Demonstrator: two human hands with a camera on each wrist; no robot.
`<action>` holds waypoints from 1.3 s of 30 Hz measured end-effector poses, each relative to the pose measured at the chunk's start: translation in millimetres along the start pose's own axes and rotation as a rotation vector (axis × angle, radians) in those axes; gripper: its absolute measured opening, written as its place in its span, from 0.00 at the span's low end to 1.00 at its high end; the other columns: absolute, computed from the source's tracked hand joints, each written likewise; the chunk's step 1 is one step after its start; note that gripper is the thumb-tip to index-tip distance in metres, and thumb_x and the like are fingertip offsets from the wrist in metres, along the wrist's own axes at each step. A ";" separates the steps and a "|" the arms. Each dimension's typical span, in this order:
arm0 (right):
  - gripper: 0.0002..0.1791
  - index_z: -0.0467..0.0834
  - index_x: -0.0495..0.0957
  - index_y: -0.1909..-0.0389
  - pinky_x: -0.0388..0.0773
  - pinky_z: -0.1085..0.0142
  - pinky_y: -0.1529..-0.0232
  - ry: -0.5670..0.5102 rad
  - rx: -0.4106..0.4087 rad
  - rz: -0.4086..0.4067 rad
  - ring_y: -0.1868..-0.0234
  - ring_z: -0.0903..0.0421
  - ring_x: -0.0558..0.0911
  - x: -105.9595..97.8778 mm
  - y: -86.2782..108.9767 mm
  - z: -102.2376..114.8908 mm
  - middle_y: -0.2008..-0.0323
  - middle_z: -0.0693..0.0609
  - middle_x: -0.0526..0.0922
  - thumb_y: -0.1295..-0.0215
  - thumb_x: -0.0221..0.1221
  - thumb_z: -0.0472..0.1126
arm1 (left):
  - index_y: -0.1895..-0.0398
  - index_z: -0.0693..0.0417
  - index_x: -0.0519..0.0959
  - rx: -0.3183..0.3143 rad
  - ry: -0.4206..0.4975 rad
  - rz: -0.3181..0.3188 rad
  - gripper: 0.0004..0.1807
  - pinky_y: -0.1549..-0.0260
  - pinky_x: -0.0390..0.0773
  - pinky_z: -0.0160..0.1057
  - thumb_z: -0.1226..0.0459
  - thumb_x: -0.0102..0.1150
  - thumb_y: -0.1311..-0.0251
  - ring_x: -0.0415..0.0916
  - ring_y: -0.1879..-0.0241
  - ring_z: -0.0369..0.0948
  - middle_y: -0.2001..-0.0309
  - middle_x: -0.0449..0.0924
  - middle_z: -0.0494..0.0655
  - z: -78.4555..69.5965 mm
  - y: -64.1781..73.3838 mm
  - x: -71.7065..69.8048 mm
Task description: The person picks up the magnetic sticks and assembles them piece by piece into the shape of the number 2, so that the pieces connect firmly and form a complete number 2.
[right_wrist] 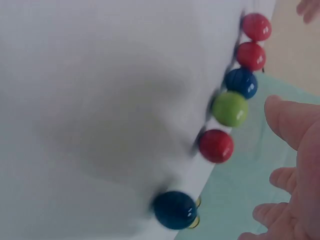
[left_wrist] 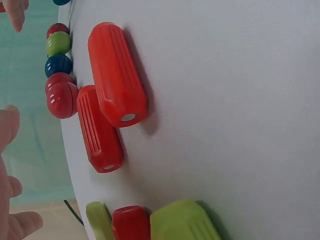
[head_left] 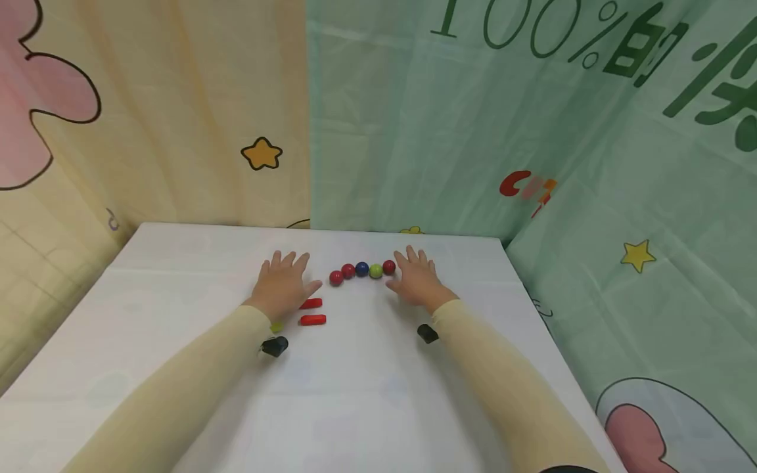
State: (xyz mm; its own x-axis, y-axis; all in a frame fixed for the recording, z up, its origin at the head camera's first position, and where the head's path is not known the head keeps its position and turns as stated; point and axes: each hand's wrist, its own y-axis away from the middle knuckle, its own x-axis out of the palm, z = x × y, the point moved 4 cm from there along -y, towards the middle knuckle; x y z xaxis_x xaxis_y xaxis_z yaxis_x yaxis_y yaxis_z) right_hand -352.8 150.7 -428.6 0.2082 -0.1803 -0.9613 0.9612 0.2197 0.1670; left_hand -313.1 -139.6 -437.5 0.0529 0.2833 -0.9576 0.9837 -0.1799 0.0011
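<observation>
My left hand (head_left: 280,284), fingers spread, is above the table on the left, over several short ridged rods. Two red rods, the nearer (head_left: 313,320) and the farther (head_left: 311,303), lie by its thumb and wrist. In the left wrist view, a green rod (left_wrist: 184,222) and a smaller-looking red rod (left_wrist: 131,223) show at the bottom edge. On the right, my right hand (head_left: 418,281) also has its fingers spread, its thumb close to a red ball (head_left: 388,267). A dark blue ball (right_wrist: 175,210), hidden in the head view, lies near that hand. Neither hand grips anything.
Between the hands runs a curved row of small glossy balls: two red (head_left: 336,278), a blue (head_left: 362,269) and a green (head_left: 376,270), ending at the red one. Printed curtains (head_left: 384,131) stand behind the white table (head_left: 355,394). Black wrist-camera parts (head_left: 275,346) hang under the sleeves.
</observation>
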 end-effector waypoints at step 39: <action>0.33 0.44 0.60 0.18 0.59 0.46 0.19 -0.141 0.016 0.034 0.19 0.40 0.62 14.0 -20.3 -66.9 0.20 0.42 0.65 0.20 0.56 0.41 | 0.37 0.49 0.83 0.146 0.202 0.102 0.21 0.31 0.72 0.60 0.54 0.65 0.30 0.74 0.33 0.55 0.38 0.84 0.50 34.4 13.0 11.4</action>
State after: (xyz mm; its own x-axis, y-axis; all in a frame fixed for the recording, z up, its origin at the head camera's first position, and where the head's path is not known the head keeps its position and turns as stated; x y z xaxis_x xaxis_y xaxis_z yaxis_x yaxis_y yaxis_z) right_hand -381.5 207.8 -460.1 0.2633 -0.3064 -0.9148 0.9557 0.2125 0.2039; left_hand -305.6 -171.1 -458.3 0.1983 0.4360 -0.8778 0.9371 -0.3468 0.0395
